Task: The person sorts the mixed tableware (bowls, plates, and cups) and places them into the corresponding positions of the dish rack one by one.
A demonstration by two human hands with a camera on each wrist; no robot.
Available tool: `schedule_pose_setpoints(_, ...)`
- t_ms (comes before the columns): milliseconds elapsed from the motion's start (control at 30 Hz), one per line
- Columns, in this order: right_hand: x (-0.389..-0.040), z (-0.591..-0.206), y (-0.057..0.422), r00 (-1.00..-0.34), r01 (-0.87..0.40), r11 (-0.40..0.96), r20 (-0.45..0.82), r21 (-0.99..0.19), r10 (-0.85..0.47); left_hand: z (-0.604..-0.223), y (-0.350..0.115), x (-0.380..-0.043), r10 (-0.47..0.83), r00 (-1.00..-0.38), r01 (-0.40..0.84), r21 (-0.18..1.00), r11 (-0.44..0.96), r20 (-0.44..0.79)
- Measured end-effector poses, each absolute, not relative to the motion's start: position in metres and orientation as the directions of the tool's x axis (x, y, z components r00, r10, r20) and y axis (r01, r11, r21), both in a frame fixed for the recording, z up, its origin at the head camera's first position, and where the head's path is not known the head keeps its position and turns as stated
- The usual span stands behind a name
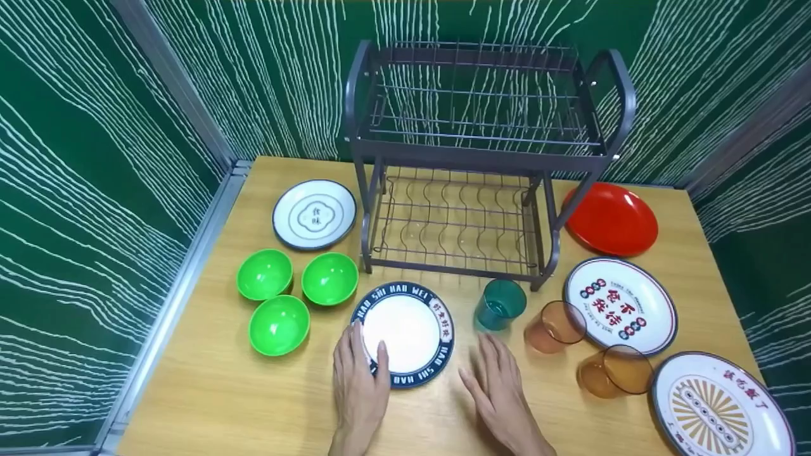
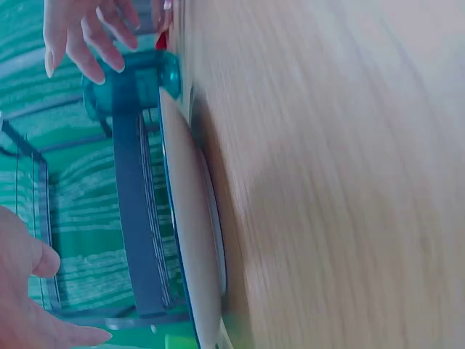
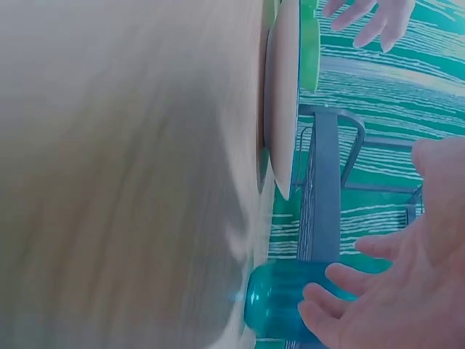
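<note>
A white plate with a dark blue lettered rim (image 1: 405, 335) lies flat on the table in front of the rack. Over its left edge hovers my left hand (image 1: 364, 383), thumb and fingers spread apart; the left wrist view shows them holding nothing. My right hand (image 1: 500, 392) is to the right of the plate with relaxed, extended fingers. Its fingertips are just in front of a teal cup (image 1: 500, 305); whether they touch it I cannot tell. In the right wrist view the teal cup (image 3: 280, 298) shows beside those fingers, partly hidden by them.
A two-tier dark dish rack (image 1: 481, 149) stands at the back. Several green bowls (image 1: 279, 325) and a white plate (image 1: 314, 214) are left. To the right are orange cups (image 1: 554, 329), a red plate (image 1: 611, 218), a patterned plate (image 1: 621, 304) and an oval plate (image 1: 722, 405).
</note>
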State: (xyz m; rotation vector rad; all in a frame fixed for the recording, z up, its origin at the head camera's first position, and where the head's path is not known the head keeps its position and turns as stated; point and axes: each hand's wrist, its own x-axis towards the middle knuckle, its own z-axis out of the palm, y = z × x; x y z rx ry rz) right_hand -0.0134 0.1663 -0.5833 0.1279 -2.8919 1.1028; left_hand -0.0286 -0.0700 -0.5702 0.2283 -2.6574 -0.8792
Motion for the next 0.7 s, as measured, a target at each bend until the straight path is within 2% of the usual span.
schedule_pose_setpoints(167, -0.019, -0.584, 0.159, -0.994, -0.111, 0.701, 0.096, -0.705, -0.06, -0.572, -0.081, -0.036, -0.34, -0.912, -0.103, 0.673, 0.732, 0.23)
schedule_pose_setpoints(400, -0.023, -0.585, 0.157, -0.999, -0.019, 0.687, -0.01, -0.727, -0.038, -0.583, -0.089, -0.045, -0.455, -0.884, -0.215, 0.771, 0.6, 0.108)
schedule_pose_setpoints(600, -0.027, -0.586, 0.155, -0.999, 0.0, 0.681, -0.031, -0.732, -0.033, -0.593, -0.087, -0.049, -0.47, -0.882, -0.245, 0.828, 0.504, 0.025)
schedule_pose_setpoints(700, -0.029, -0.588, 0.154, -0.999, 0.004, 0.671, -0.032, -0.742, -0.029, -0.596, -0.086, -0.051, -0.448, -0.894, -0.251, 0.83, 0.499, -0.001)
